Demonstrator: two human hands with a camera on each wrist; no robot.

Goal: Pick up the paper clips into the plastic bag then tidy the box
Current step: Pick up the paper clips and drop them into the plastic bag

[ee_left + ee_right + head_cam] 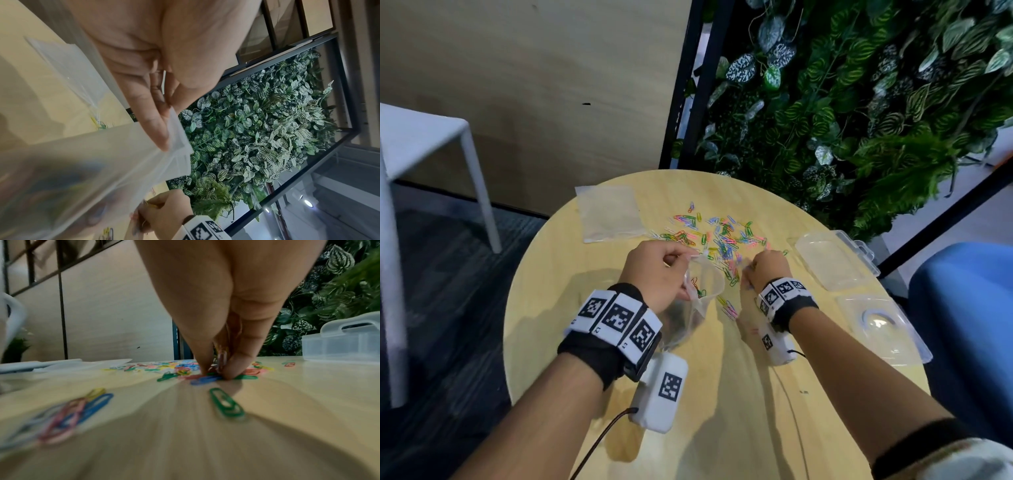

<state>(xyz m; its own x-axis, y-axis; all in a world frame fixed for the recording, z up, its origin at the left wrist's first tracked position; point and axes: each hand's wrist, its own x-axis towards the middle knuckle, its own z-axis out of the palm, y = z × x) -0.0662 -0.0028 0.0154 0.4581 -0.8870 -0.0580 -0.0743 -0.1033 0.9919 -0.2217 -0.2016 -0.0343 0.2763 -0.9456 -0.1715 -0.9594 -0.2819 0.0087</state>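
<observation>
Paper clips [717,236] of many colors lie spread on the round table [571,274]. The left hand [659,274] pinches the plastic bag [702,294] open. The right hand [765,269] pinches clips from the pile. The clear box [835,260] sits at the right.

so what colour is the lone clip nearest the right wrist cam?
Green paper clip, clearest in the right wrist view.

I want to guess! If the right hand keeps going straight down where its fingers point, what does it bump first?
The right hand would probably meet the clips under its fingertips, then the table.
</observation>
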